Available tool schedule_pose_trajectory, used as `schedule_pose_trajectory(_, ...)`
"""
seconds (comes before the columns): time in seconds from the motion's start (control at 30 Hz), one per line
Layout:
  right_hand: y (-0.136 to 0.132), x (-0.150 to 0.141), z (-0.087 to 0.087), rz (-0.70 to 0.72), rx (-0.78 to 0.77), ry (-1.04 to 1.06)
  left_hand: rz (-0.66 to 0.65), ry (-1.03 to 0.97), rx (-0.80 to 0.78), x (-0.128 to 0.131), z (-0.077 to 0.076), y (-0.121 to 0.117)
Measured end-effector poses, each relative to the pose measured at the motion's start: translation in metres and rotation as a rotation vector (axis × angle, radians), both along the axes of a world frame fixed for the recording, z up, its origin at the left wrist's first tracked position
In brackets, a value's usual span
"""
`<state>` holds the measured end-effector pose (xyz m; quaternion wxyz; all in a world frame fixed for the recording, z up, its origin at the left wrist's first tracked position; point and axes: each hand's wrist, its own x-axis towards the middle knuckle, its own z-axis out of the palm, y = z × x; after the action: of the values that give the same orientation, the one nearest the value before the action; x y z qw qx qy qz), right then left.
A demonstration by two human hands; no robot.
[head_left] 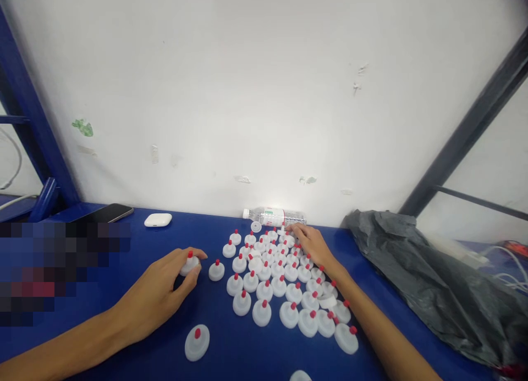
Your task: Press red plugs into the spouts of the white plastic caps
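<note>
At the left of the blue table, my left hand (pixel 165 282) has its thumb and fingers around a white nozzle cap with a red tip (pixel 190 264). My right hand (pixel 311 243) reaches to the back of the group, its fingertips closed at another red-tipped nozzle cap (pixel 282 230); part of that grip is hidden. Several similar caps (pixel 278 285) stand close together between my hands, red tips mostly up. One single cap (pixel 216 270) stands just right of my left hand, and another cap (pixel 197 342) lies nearer to me.
A clear plastic bottle (pixel 274 216) lies against the wall, with a white disc (pixel 256 227) before it. A white earbud case (pixel 158 220) and a phone (pixel 109 213) are at the back left. Dark plastic sheeting (pixel 412 276) covers the right side. A cap (pixel 300 376) shows at the front edge.
</note>
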<state>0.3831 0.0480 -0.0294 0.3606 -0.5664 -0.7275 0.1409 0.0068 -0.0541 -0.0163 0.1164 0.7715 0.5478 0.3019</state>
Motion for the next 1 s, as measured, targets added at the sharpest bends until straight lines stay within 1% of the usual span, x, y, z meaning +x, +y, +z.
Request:
schedule_pose_trajectory(0.07, 0.0, 0.0, -0.001, -0.008, 0.011, 0.027, 0.001, -0.017, -0.017, 0.001, 0.005, -0.003)
schedule_pose_trajectory(0.17, -0.001, 0.0, -0.003, -0.033, 0.03, 0.089, -0.053, -0.017, -0.018, 0.002, 0.01, -0.006)
schedule_pose_trajectory(0.27, 0.0, 0.001, -0.006, -0.057, 0.05, 0.177, -0.109, -0.029, -0.02, 0.001, 0.012, -0.008)
schedule_pose_trajectory(0.43, 0.003, 0.005, -0.009, -0.102, 0.1, 0.31, -0.119, -0.071, -0.048, 0.001, 0.014, -0.01)
schedule_pose_trajectory(0.5, 0.002, 0.006, -0.008, -0.101, 0.101, 0.328, -0.134, -0.071, -0.039, -0.001, 0.014, -0.01)
schedule_pose_trajectory(0.67, -0.001, 0.005, -0.003, -0.094, 0.105, 0.345, -0.231, -0.065, 0.02, -0.003, 0.012, -0.007)
schedule_pose_trajectory(0.8, -0.005, 0.003, -0.001, -0.133, 0.149, 0.353, -0.238, -0.052, 0.023, -0.001, 0.012, -0.01)
schedule_pose_trajectory(0.9, -0.007, 0.003, 0.006, -0.184, 0.221, 0.35, -0.216, -0.024, -0.004, -0.001, 0.013, -0.012)
schedule_pose_trajectory(0.97, -0.012, 0.003, 0.022, -0.225, 0.295, 0.338, -0.207, -0.024, -0.031, -0.002, 0.015, -0.012)
schedule_pose_trajectory(1.0, -0.016, 0.001, 0.033, -0.243, 0.336, 0.329, -0.207, -0.029, -0.033, -0.002, 0.015, -0.012)
